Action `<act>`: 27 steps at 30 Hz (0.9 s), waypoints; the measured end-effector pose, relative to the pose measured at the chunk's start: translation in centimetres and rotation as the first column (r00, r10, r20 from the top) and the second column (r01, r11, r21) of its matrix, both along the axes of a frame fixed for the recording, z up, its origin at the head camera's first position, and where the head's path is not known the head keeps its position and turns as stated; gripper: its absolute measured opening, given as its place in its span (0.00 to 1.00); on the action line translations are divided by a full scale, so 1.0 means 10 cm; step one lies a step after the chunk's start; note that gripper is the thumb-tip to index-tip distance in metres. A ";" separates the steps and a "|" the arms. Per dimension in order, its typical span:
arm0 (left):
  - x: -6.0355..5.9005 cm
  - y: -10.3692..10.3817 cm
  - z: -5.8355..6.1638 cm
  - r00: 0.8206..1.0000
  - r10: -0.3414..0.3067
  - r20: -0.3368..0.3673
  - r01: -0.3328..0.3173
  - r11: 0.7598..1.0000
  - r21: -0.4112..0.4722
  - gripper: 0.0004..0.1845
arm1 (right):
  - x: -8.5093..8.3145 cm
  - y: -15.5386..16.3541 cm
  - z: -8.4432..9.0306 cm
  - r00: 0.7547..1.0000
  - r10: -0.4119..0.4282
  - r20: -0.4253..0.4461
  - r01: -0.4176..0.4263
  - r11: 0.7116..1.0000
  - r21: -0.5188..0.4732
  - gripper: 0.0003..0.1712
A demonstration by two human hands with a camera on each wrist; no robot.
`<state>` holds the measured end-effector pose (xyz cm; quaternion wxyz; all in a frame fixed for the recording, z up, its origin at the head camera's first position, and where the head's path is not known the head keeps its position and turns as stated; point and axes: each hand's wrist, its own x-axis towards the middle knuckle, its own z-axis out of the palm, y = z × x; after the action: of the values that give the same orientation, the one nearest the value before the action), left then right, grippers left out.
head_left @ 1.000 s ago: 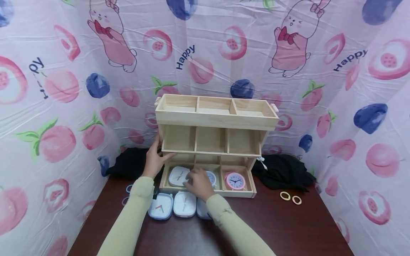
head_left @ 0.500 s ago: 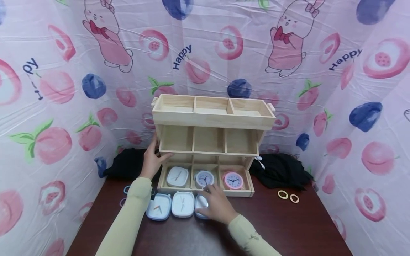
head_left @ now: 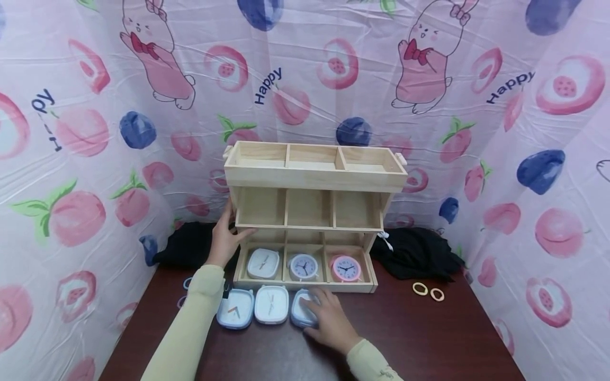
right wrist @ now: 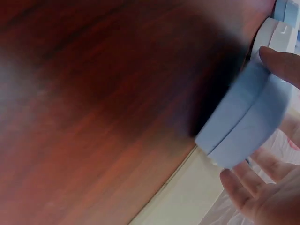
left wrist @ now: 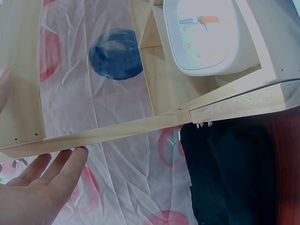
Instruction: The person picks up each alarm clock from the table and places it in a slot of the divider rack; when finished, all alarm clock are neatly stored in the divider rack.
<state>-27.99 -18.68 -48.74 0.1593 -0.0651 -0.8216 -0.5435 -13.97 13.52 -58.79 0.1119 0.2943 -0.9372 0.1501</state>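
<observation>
Right hand [head_left: 330, 323]: fingers [right wrist: 281, 61] curled over a light-blue rounded-square clock [head_left: 304, 315], which is gripped at its edges and lies on the dark red-brown wooden table [head_left: 429, 338], rightmost in a row of three just in front of the three-tier pale wooden organiser [head_left: 314, 182]. Left hand [head_left: 225, 238]: fingers [left wrist: 65, 164] held straight and relaxed, pressed against the organiser's left side at the middle tier; nothing is grasped. "Happy" is printed in dark blue on the pink fruit-patterned backdrop sheet [head_left: 305, 63]. Clock-face numerals cannot be read.
</observation>
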 end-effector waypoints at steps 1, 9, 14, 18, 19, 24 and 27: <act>0.00 0.00 0.00 1.000 0.000 0.001 0.000 1.000 0.000 0.64 | 0.01 0.02 -0.02 1.000 -0.004 0.005 0.004 1.000 -0.016 0.44; 0.00 0.00 0.00 1.000 0.000 -0.010 0.000 1.000 0.006 0.64 | 0.13 0.20 -0.03 0.992 -0.025 0.128 0.039 0.993 -0.114 0.41; 0.00 0.01 0.00 1.000 0.005 -0.012 -0.005 1.000 0.001 0.64 | 0.17 0.31 -0.01 0.975 -0.036 0.220 0.070 0.986 -0.153 0.41; 0.00 0.01 0.00 1.000 0.004 -0.017 -0.004 1.000 0.001 0.64 | 0.17 0.36 0.00 0.956 -0.045 0.291 0.106 0.975 -0.196 0.41; 0.00 0.01 0.00 1.000 0.004 -0.017 -0.004 1.000 0.002 0.64 | 0.17 0.37 -0.01 0.954 -0.050 0.295 0.113 0.973 -0.202 0.41; 0.00 0.01 -0.01 1.000 -0.002 -0.006 0.002 1.000 0.000 0.63 | 0.16 0.38 -0.06 0.963 -0.097 0.250 0.155 0.961 -0.227 0.41; 0.00 0.01 -0.01 1.000 -0.001 -0.002 0.001 1.000 -0.001 0.63 | 0.15 0.38 -0.09 0.968 -0.133 0.212 0.186 0.950 -0.251 0.40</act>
<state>-27.98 -18.54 -48.88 0.1599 -0.0664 -0.8217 -0.5430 -12.48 17.36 -59.67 0.0713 0.1833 -0.9353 0.2943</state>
